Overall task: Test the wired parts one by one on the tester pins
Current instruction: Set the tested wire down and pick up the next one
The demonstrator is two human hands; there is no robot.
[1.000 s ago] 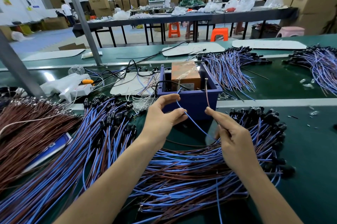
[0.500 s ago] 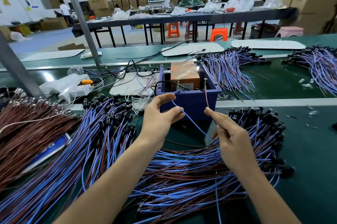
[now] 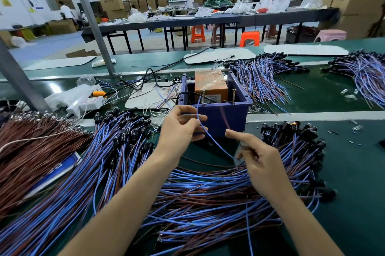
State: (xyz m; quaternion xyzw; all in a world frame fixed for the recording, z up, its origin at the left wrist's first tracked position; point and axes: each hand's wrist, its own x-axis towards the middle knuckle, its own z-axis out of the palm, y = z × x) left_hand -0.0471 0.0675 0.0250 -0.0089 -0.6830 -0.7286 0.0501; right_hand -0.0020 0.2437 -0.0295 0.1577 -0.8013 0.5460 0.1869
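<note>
The tester is a blue box with an orange block inside and two upright screw pins, the left pin and the right pin. My left hand pinches a blue wire whose end reaches up to the left pin. That wire curves down into my right hand. The right hand's index finger points at the box and, with the thumb, holds a brown wire. The brown wire is blurred, and its tip lies left of the right pin. Both hands hover over a heap of wired parts.
More blue and brown wired parts with black heads lie at the left and right. A brown wire pile fills the far left. Behind the box lie further bundles, a white power strip and a slanted metal post.
My right hand has shifted slightly left and down, carrying the brown wire off the right pin. My left hand and the blue wire have barely moved.
</note>
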